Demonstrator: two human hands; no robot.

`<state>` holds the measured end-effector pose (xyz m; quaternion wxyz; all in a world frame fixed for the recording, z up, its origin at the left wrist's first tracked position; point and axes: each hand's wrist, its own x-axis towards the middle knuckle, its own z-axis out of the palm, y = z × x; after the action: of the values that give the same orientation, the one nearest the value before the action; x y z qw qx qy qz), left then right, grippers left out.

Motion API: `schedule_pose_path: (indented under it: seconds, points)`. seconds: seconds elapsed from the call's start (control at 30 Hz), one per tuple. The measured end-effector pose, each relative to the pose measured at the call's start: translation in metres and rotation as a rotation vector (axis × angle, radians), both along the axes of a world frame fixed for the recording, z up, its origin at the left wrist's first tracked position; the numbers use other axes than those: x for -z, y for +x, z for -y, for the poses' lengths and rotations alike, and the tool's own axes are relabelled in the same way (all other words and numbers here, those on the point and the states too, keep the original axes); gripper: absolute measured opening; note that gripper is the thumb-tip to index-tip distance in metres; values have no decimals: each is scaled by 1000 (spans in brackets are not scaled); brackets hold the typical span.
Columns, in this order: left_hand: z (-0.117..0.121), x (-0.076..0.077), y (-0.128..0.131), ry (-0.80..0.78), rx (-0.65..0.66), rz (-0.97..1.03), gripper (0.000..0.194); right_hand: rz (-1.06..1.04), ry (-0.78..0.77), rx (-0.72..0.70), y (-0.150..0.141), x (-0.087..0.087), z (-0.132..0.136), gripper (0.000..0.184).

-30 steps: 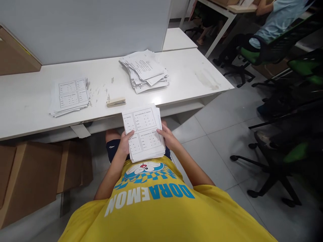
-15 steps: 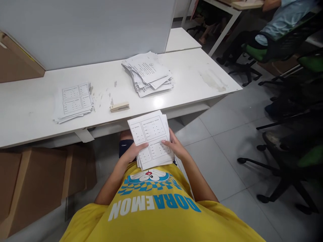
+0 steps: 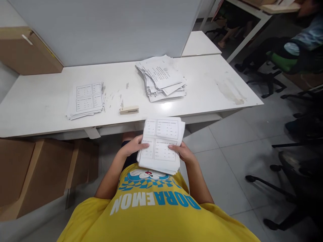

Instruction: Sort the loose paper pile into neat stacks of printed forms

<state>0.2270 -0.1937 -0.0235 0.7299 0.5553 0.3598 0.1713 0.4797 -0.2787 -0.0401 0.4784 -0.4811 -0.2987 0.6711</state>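
A stack of printed paper forms [image 3: 161, 153] is held in front of my shirt, just off the desk's front edge. My left hand [image 3: 135, 145] grips its left side, thumb on top and fingers hidden beneath. On the right side, my right hand [image 3: 184, 152] holds it the same way, thumb pressed on the print. The sheets are slightly uneven at the edges. Beyond them on the desk lies a beige stapler [image 3: 129, 110]. A pile of similar forms [image 3: 87, 101] rests to its left, and a taller, messy pile of printed papers [image 3: 164, 79] sits to its right.
The white desk [image 3: 45, 114] runs across the view below a grey partition [image 3: 108, 30]. Cardboard boxes [image 3: 47, 171] stand under it at left, and another box [image 3: 37, 53] sits on top. Office chairs [image 3: 285, 191] and a seated person [image 3: 308, 37] are at right.
The stack has turned from a leftward tilt to a slight rightward tilt, still between both hands. The camera view has swung left, so the desk items appear farther right.
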Motion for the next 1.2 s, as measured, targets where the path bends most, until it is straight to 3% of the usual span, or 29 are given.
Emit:
schedule_pose_path:
  seconds: [0.1, 0.2, 0.27, 0.43, 0.53, 0.63, 0.7, 0.87, 0.93, 1.03, 1.2]
  points:
    - [-7, -2, -7, 57, -26, -41, 65, 70, 141, 241, -6, 4, -17, 55]
    - [-26, -7, -7, 129, -219, -85, 61, 83, 272, 405, -20, 17, -40, 58]
    - [-44, -10, -2, 219, -343, -139, 51, 44, 285, 394, -29, 27, -55, 60]
    - [-77, -12, 18, 295, -581, -130, 32, -18, 119, 145, -37, 41, -77, 59]
    - [-78, -3, 33, 281, -657, -73, 36, -24, 107, 274, -43, 43, -77, 55]
    - [-70, 8, 44, 318, -675, -93, 40, -17, 124, 448, -53, 43, -74, 52]
    - [-66, 10, 43, 426, -659, -127, 38, 11, 129, 507, -59, 43, -74, 50]
    - [-84, 0, 12, 1007, -654, -389, 30, 37, 124, 500, -72, 37, -82, 42]
    - [-100, -3, -4, 1198, -543, -532, 37, 41, 122, 497, -77, 35, -87, 41]
    - [-120, 0, -17, 1261, -370, -642, 40, 71, 99, 479, -85, 34, -94, 40]
    - [-126, 8, -17, 1225, -364, -742, 37, 108, 85, 439, -93, 33, -97, 35]
